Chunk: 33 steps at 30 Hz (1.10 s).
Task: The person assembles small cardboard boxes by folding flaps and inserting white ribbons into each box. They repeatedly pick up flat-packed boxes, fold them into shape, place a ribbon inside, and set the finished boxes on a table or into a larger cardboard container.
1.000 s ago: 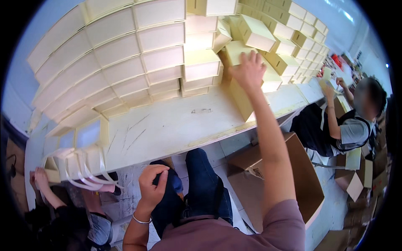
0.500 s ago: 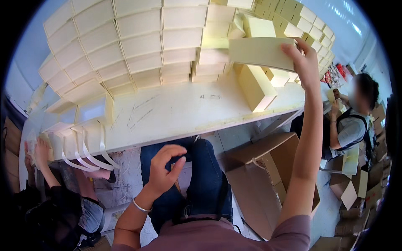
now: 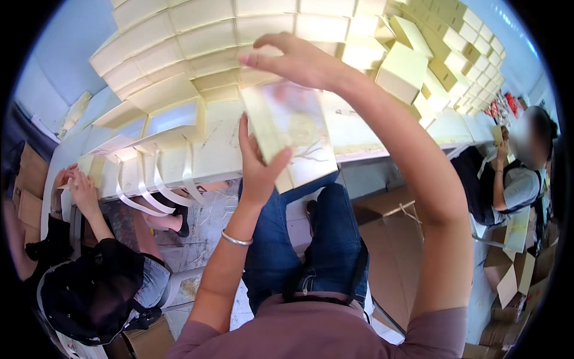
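A cream gift box [image 3: 302, 128] with a printed branch and a blurred reddish patch stands tilted over the table's near edge. My left hand [image 3: 261, 164] grips it from the left side, thumb across the printed face. Above the box's far end, my right hand [image 3: 299, 60] is open, thumb and fingers apart with nothing between them. Whether it touches the box I cannot tell. To the left lie open cream boxes [image 3: 173, 118] with white ribbons [image 3: 160, 179] hanging over the table edge.
Stacked cream boxes [image 3: 206, 39] wall off the back of the white table [image 3: 221, 128], with loose ones [image 3: 402, 72] at right. A co-worker's hands [image 3: 84, 188] are at the left; another person [image 3: 520, 185] sits at right. A large cardboard carton [image 3: 388, 257] stands beside my legs.
The box has come from the back right to in front of me, its printed face now showing. My left hand has taken hold of it; my right hand has let go and moved left.
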### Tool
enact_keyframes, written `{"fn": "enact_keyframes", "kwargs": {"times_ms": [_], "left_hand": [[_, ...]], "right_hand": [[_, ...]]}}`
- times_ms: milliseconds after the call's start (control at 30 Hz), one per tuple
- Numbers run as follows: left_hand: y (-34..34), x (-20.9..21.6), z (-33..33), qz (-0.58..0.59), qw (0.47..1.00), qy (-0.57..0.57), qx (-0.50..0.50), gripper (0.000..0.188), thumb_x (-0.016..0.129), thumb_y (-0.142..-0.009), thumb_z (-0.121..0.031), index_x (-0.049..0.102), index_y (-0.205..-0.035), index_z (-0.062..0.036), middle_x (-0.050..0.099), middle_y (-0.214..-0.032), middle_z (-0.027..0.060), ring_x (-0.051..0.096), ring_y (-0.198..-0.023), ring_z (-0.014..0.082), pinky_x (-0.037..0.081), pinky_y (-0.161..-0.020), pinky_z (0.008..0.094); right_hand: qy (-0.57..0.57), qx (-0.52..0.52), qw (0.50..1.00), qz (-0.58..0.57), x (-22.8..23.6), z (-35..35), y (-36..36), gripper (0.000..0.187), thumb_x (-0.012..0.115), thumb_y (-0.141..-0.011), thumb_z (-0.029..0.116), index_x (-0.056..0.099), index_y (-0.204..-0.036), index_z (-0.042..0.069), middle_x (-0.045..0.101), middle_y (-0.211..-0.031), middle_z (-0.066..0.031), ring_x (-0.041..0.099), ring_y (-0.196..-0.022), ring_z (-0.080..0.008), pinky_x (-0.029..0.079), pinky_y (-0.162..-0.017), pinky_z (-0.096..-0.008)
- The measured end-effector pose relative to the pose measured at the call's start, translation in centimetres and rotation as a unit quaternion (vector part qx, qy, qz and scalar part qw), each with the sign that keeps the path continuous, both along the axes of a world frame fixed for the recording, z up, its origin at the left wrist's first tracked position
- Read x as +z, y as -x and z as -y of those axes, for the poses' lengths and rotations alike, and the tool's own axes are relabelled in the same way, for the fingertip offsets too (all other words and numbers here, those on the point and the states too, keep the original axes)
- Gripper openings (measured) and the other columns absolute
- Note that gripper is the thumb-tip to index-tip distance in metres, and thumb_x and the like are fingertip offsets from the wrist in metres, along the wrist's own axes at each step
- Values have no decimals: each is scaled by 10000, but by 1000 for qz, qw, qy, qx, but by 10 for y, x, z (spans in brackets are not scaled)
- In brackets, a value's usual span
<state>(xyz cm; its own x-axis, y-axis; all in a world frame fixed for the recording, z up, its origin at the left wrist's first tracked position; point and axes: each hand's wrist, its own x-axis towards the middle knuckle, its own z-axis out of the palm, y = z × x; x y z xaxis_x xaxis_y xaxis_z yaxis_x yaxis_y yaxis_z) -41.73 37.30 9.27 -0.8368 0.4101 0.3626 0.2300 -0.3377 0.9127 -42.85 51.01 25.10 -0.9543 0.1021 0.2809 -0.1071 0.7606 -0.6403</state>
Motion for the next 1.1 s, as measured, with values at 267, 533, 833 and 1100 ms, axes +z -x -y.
{"fn": "enact_keyframes", "kwargs": {"times_ms": [267,533,833,1100], "left_hand": [[77,-18,67,360,879,-118,-289,504,465,-882,-263,329,-1300,-15,481,-1214,141,512,-1064,220,429,-878,301],[143,8,18,171,918,197,-299,537,519,-859,-270,365,-1282,21,482,-1218,129,509,-1060,166,430,-843,272],[107,39,19,-396,798,430,147,567,696,-667,-355,539,-1099,-23,506,-1036,144,457,-995,303,389,-807,369],[86,42,0,-348,811,467,56,669,760,-551,-338,515,-1090,-28,479,-1016,131,445,-965,301,354,-841,406]], "right_hand": [[-146,37,969,-197,-63,-10,-23,469,601,-781,377,536,-1116,55,493,-1159,-190,490,-1056,-338,399,-886,-401],[-273,-469,834,-100,-127,-168,-57,688,603,-748,408,321,-1334,182,305,-1263,-341,335,-1212,-385,322,-954,-457],[332,-323,838,-289,-76,-261,-91,473,581,-718,139,474,-1154,-10,569,-1013,-116,560,-903,-201,461,-758,-321],[121,-512,850,33,-47,-399,-76,667,515,-795,546,423,-1232,50,507,-1129,-89,507,-988,-211,438,-795,-352]]}}
